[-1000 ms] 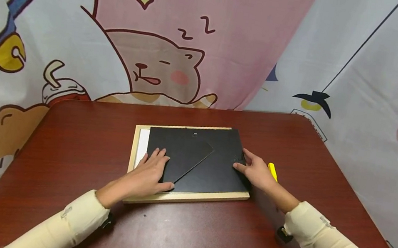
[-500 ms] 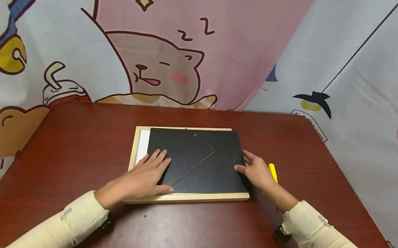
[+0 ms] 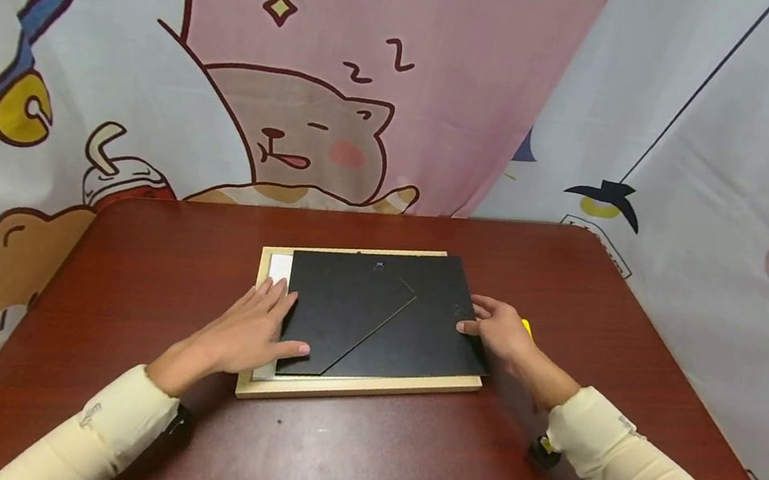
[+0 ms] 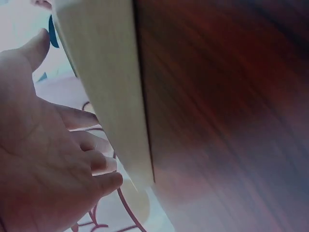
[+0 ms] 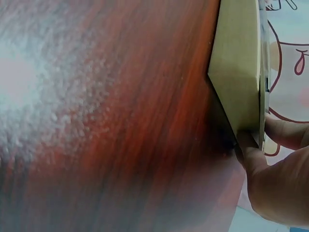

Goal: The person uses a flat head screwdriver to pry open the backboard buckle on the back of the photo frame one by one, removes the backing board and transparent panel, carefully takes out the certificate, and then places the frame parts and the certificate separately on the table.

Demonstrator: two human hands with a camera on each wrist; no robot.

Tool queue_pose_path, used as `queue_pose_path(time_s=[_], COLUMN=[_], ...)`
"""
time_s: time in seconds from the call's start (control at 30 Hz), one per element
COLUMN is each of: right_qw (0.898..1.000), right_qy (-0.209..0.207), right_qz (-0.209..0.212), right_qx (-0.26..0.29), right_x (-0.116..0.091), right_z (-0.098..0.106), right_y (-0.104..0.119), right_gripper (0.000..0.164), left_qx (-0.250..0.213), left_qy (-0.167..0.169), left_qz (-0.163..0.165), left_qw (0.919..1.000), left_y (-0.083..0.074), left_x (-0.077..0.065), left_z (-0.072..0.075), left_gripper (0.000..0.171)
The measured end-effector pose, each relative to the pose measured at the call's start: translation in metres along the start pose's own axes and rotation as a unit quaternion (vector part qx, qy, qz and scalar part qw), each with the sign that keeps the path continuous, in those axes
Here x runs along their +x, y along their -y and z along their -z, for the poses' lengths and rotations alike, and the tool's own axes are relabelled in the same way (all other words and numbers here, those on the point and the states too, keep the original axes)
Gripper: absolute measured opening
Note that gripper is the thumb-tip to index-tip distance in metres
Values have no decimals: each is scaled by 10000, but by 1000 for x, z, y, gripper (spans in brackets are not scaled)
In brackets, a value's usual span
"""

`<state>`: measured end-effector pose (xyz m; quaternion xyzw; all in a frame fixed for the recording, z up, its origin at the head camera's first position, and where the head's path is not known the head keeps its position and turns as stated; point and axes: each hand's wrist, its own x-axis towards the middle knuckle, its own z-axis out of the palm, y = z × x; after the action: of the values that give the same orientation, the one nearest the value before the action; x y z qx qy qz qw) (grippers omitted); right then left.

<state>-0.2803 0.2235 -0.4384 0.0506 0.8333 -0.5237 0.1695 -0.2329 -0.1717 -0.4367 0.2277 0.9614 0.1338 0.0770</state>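
Observation:
A light wooden picture frame [image 3: 365, 388] lies face down on the table. On it rests a black backing board [image 3: 346, 308] with a cut stand flap, set off to the right. The board overhangs the frame's right side, and a white strip [image 3: 280, 267] shows at the left. My left hand [image 3: 243, 339] is spread at the frame's left side, fingers straight, thumb over the board's lower left corner. At the other end, my right hand [image 3: 501, 338] pinches the board's right edge, thumb on top. The right wrist view shows its fingers [image 5: 251, 154] beside the frame's end.
The reddish-brown table [image 3: 355, 463] runs out on every side of the frame. Partly hidden behind my right hand is a yellow object [image 3: 527, 327]. A printed curtain [image 3: 492, 84] hangs along the table's back and sides.
My left hand has drawn back leftward from the board's surface to the frame's left side. The board has shifted very slightly right. My right hand keeps its pinch with little movement.

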Motion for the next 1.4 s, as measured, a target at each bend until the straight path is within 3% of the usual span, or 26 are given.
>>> queue_pose_path(time_s=[0.27,0.5,0.7,1.1,1.23,1.4], right_qw=[9991,9989,9986,9992,9984,9935], right_qy=[-39,-34,-14,196,355,773], right_qz=[-126,-172,-138,-306,-418,-717], right_qx=[-394,-432,-505,-135,-96,435], right_x=[-5,-5,-6,-7,-5,7], right_z=[13,23,29,36,37,48], right_y=[0,-2,-4,-8,-6,0], right_gripper=[75,73,75,74,76,72], left_qx=[232,77,-40,-375,-505,-517], left_qy=[-34,-72,49,139,182,296], left_qz=[-26,-293,-292,-150,-115,-56], left_qw=[9997,9995,9996,9991,9985,9982], left_y=[22,34,40,54,57,59], left_x=[-8,-13,-15,-27,-29,-29], left_z=[1,3,4,9,10,12], left_gripper=[86,77,77,73,73,74])
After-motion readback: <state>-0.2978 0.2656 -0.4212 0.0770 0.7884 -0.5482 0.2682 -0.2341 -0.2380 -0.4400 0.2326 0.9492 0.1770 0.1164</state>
